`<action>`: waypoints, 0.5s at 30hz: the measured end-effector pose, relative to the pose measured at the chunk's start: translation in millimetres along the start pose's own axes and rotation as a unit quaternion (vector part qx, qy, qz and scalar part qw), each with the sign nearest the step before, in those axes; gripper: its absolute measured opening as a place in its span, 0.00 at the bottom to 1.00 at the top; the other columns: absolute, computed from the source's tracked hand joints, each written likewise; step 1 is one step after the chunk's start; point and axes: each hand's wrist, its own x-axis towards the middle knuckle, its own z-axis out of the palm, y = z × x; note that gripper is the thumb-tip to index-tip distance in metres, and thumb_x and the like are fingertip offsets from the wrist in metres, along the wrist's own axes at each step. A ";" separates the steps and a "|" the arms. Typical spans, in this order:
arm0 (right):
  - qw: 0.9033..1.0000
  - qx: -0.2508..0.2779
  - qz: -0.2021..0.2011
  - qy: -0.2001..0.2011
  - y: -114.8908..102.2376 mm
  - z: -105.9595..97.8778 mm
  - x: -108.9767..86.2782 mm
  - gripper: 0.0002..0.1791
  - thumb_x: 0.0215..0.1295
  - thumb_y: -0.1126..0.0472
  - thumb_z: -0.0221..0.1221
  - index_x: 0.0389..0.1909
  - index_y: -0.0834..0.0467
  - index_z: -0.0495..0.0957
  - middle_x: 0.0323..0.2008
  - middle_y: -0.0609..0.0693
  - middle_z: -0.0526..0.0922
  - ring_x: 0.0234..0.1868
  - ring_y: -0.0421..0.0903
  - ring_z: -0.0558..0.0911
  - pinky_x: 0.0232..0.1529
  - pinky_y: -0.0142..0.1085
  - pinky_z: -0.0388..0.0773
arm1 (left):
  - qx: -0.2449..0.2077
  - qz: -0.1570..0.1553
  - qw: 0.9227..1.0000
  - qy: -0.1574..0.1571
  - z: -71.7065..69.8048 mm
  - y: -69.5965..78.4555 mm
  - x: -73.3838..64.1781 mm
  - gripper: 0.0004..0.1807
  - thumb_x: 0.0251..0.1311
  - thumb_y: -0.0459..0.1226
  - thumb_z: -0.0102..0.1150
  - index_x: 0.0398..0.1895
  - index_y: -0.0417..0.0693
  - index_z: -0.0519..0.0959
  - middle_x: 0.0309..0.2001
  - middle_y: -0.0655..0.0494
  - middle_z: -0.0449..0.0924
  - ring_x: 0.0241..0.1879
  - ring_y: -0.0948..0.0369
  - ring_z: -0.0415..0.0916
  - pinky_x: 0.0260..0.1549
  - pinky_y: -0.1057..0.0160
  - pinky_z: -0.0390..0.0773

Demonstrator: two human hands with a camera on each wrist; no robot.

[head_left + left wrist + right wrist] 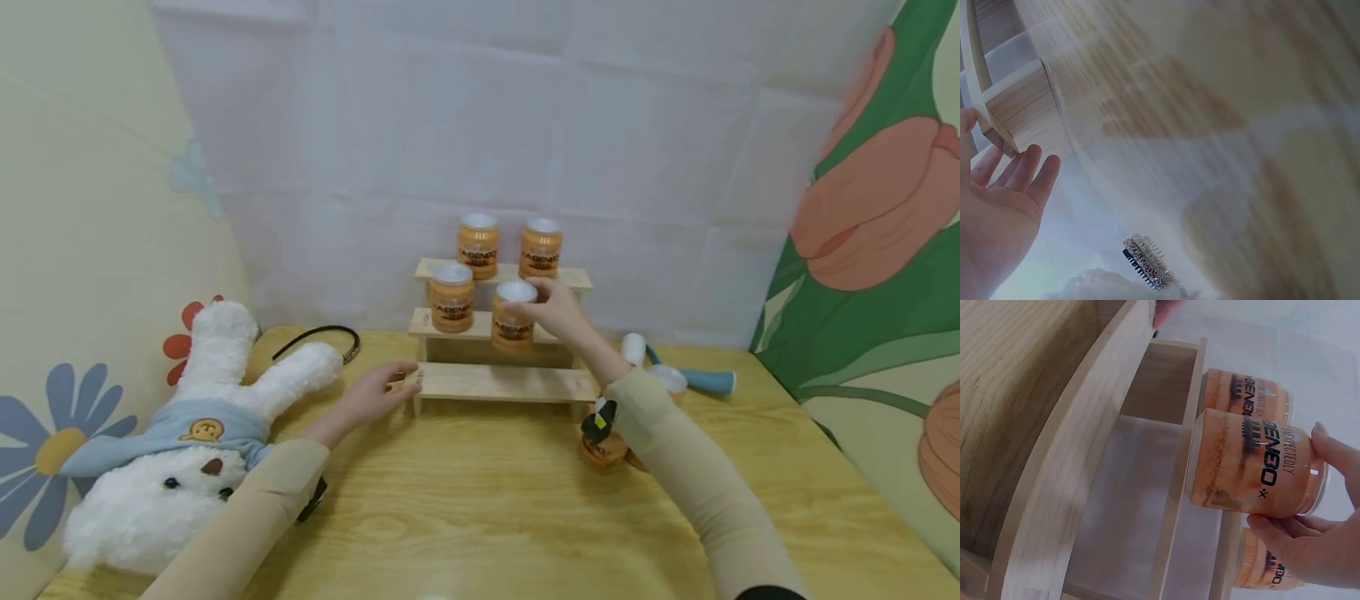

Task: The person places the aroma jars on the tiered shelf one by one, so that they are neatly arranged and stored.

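My right hand (558,310) pinches an orange can (513,327) with a pale lid, thumb and fingers around its upper end. That can is at the front edge of the middle step of a wooden stepped shelf (502,383). To its left on the same step is a second orange can (452,307). Two more, a left can (478,250) and a right can (541,252), stand on the top step. My left hand (369,398) grips the left end of the lowest step; in the left wrist view the board end (999,134) lies between thumb and fingers.
A white plush toy (210,433) in a blue shirt lies at the left, with a dark headband (318,332) behind it. Orange cans (600,450) sit at the right, partly behind my right arm. Beyond them lies a blue cylindrical object (708,382). White cloth hangs behind the shelf.
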 end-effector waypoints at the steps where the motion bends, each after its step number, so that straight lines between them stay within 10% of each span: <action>1: 1.000 -0.005 0.003 0.002 1.4 -0.2 1.4 0.38 0.57 0.54 0.66 0.66 0.61 0.63 0.55 0.59 0.76 0.54 0.52 0.77 0.51 0.42 0.79 | -0.001 0.000 1.000 -0.001 0.7 0.7 0.3 0.28 0.66 0.44 0.52 0.63 0.35 0.67 0.62 0.37 0.68 0.61 0.41 0.66 0.59 0.44 0.70; 15: 0.999 -0.033 0.007 0.017 6.1 -2.7 16.2 0.40 0.56 0.51 0.66 0.67 0.60 0.61 0.59 0.58 0.71 0.58 0.52 0.73 0.57 0.44 0.75 | 0.005 0.002 1.000 -0.004 -2.5 10.2 1.3 0.28 0.67 0.44 0.51 0.64 0.34 0.66 0.63 0.36 0.67 0.62 0.40 0.65 0.59 0.43 0.69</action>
